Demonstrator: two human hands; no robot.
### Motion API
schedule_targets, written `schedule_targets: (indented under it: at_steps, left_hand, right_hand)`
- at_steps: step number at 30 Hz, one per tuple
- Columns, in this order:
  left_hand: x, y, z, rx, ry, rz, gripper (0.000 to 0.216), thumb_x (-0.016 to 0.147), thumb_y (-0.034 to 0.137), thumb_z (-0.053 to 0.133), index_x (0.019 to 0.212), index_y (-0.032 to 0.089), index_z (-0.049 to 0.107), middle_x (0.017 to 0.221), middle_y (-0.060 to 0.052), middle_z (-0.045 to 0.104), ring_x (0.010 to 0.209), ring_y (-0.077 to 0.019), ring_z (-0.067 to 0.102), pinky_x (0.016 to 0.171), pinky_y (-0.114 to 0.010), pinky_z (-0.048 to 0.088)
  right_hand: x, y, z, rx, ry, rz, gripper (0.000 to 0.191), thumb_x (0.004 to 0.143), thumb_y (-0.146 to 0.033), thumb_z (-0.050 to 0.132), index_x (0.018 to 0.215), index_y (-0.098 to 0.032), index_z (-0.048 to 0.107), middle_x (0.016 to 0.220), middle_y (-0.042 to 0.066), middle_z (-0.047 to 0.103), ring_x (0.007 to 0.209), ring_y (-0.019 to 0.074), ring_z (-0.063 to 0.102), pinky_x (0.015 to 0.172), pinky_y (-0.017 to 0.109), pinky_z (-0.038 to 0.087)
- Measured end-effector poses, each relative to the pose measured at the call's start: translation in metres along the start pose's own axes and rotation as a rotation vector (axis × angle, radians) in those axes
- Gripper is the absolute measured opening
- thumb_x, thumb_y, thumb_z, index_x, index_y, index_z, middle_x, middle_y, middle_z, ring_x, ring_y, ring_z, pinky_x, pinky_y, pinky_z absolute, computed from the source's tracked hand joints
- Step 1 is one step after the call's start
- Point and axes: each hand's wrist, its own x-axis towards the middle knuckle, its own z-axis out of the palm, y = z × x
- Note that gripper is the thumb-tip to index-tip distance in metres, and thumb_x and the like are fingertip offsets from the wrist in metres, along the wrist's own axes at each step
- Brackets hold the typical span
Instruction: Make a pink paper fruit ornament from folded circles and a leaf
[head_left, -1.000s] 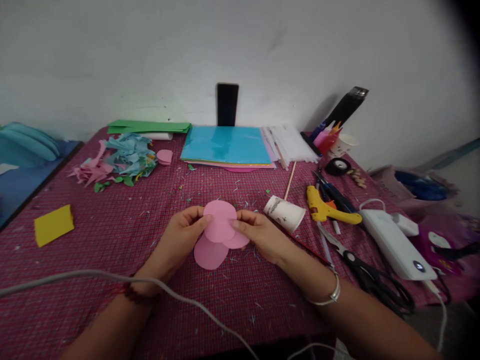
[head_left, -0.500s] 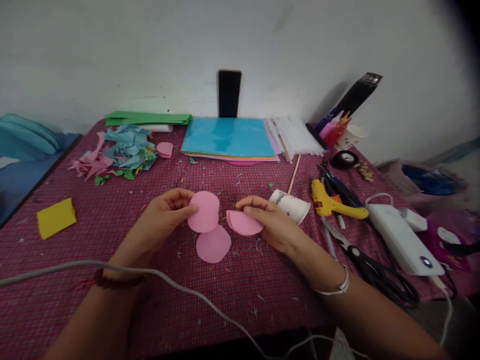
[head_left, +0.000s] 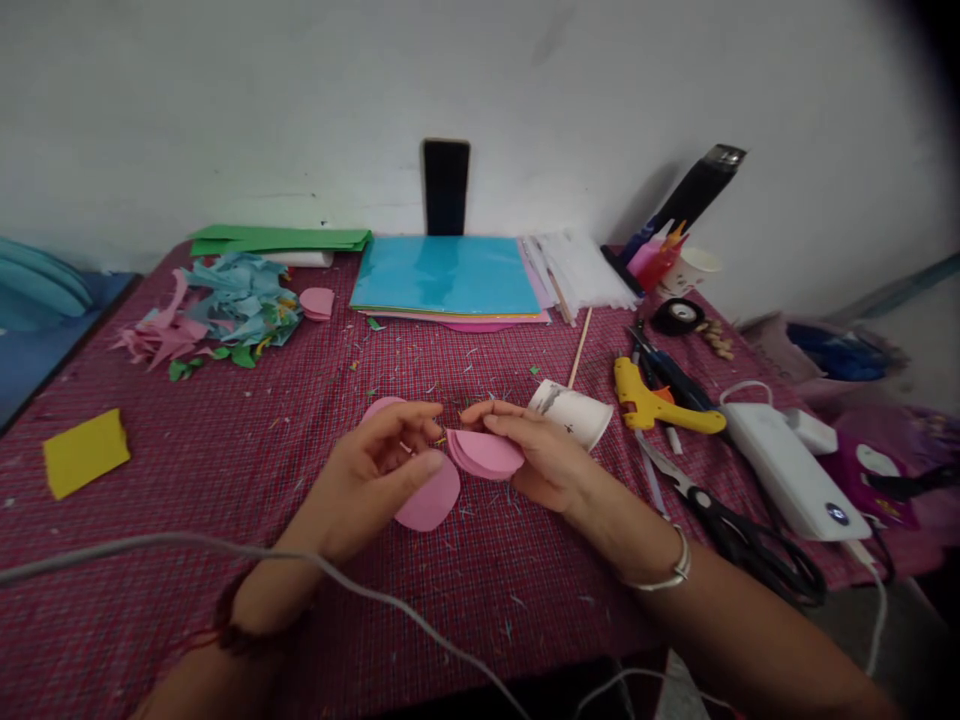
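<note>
Shifted closer to the right hand since half a second ago, the left hand spreads its fingers over a pink disc on the bench; the right pinches folded pink papers. Beyond lies a paper cup.

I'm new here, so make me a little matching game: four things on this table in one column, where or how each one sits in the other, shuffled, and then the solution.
Things:
1. Phone
2. Nearer folded pink papers
3. Nearer paper cup
4. Scissors

Where or how:
A. Tipped on its side
B. Beside the white power bank
C. Propped against the wall
D. In the right hand

Pairs: 1-C, 2-D, 3-A, 4-B
</note>
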Motion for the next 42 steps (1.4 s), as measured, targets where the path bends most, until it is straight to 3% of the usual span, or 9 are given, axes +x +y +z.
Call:
schedule_targets:
  at_steps: [6, 14, 20, 24, 26, 31, 34, 40, 42]
  left_hand:
    - [-0.004, -0.008, 0.017, 0.079, -0.075, 0.002, 0.059, 0.069, 0.024, 0.07, 0.123, 0.027, 0.05, 0.115, -0.007, 0.058, 0.096, -0.0216, 0.059, 0.072, -0.034, 0.05]
    - [-0.003, -0.013, 0.031, 0.067, -0.043, -0.002, 0.055, 0.072, 0.018, 0.062, 0.125, 0.024, 0.047, 0.125, -0.008, 0.055, 0.115, -0.0252, 0.053, 0.097, -0.044, 0.043]
    - [0.0, -0.021, 0.031, 0.067, 0.1, -0.031, 0.03, 0.075, 0.019, 0.06, 0.105, 0.024, 0.056, 0.103, -0.003, 0.061, 0.093, -0.0194, 0.059, 0.079, -0.036, 0.048]
    - [0.002, -0.019, 0.024, 0.178, 0.121, 0.093, 0.005, 0.078, 0.023, 0.062, 0.083, 0.022, 0.064, 0.089, -0.002, 0.059, 0.086, -0.0171, 0.056, 0.074, -0.032, 0.045]
    - [0.004, -0.017, 0.021, 0.156, 0.141, 0.11, 0.007, 0.081, 0.027, 0.063, 0.077, 0.021, 0.064, 0.089, -0.001, 0.059, 0.087, -0.0164, 0.055, 0.075, -0.03, 0.043]
    - [0.005, -0.016, 0.011, -0.03, 0.237, -0.025, 0.016, 0.088, 0.034, 0.055, 0.081, 0.02, 0.056, 0.071, 0.004, 0.053, 0.063, -0.01, 0.049, 0.057, -0.023, 0.038]
    - [0.007, -0.016, 0.0, -0.021, 0.312, -0.025, 0.016, 0.085, 0.034, 0.058, 0.08, 0.019, 0.053, 0.068, 0.005, 0.052, 0.058, -0.0092, 0.046, 0.052, -0.022, 0.035]
    - [0.013, -0.009, -0.042, 0.01, 0.564, 0.029, 0.022, 0.078, 0.026, 0.068, 0.095, 0.021, 0.055, 0.082, 0.004, 0.06, 0.071, -0.0112, 0.053, 0.063, -0.023, 0.041]
    - [0.014, -0.008, -0.056, -0.009, 0.587, -0.009, 0.029, 0.076, 0.024, 0.069, 0.101, 0.022, 0.054, 0.082, 0.004, 0.062, 0.071, -0.0119, 0.055, 0.062, -0.024, 0.041]
  right_hand:
    - [-0.002, 0.002, 0.006, 0.012, -0.043, 0.007, 0.007, 0.072, -0.02, 0.065, 0.077, -0.017, 0.069, 0.085, 0.001, 0.066, 0.076, 0.0125, 0.058, 0.073, 0.027, 0.042]
    - [-0.002, 0.006, 0.006, -0.04, -0.039, -0.015, 0.007, 0.075, -0.022, 0.063, 0.078, -0.018, 0.069, 0.079, 0.001, 0.064, 0.072, 0.0122, 0.056, 0.068, 0.027, 0.041]
    - [-0.003, 0.011, 0.007, -0.078, -0.06, -0.059, 0.014, 0.08, -0.03, 0.062, 0.081, -0.018, 0.07, 0.081, 0.001, 0.065, 0.074, 0.0119, 0.056, 0.07, 0.026, 0.04]
    - [-0.004, 0.014, 0.005, -0.071, -0.026, -0.074, 0.024, 0.084, -0.042, 0.06, 0.085, -0.02, 0.07, 0.086, 0.003, 0.066, 0.078, 0.0141, 0.056, 0.067, 0.027, 0.043]
    - [-0.003, 0.016, 0.003, -0.051, -0.05, -0.05, 0.031, 0.086, -0.049, 0.057, 0.091, -0.021, 0.07, 0.083, 0.003, 0.065, 0.073, 0.014, 0.056, 0.061, 0.026, 0.043]
    - [-0.002, 0.015, 0.001, -0.014, -0.159, 0.027, 0.047, 0.086, -0.061, 0.048, 0.101, -0.019, 0.065, 0.081, 0.005, 0.065, 0.059, 0.0133, 0.054, 0.043, 0.023, 0.04]
    - [-0.002, 0.011, 0.002, -0.021, -0.133, 0.032, 0.044, 0.083, -0.057, 0.054, 0.101, -0.018, 0.064, 0.081, 0.005, 0.064, 0.059, 0.0135, 0.055, 0.04, 0.023, 0.04]
    - [-0.001, 0.003, -0.003, 0.007, 0.027, -0.078, 0.027, 0.083, -0.04, 0.06, 0.092, -0.017, 0.069, 0.081, 0.004, 0.066, 0.069, 0.0125, 0.058, 0.055, 0.022, 0.045]
    - [0.0, 0.002, -0.005, 0.026, 0.061, -0.084, 0.025, 0.081, -0.038, 0.063, 0.09, -0.017, 0.07, 0.081, 0.004, 0.066, 0.071, 0.0125, 0.059, 0.057, 0.022, 0.045]
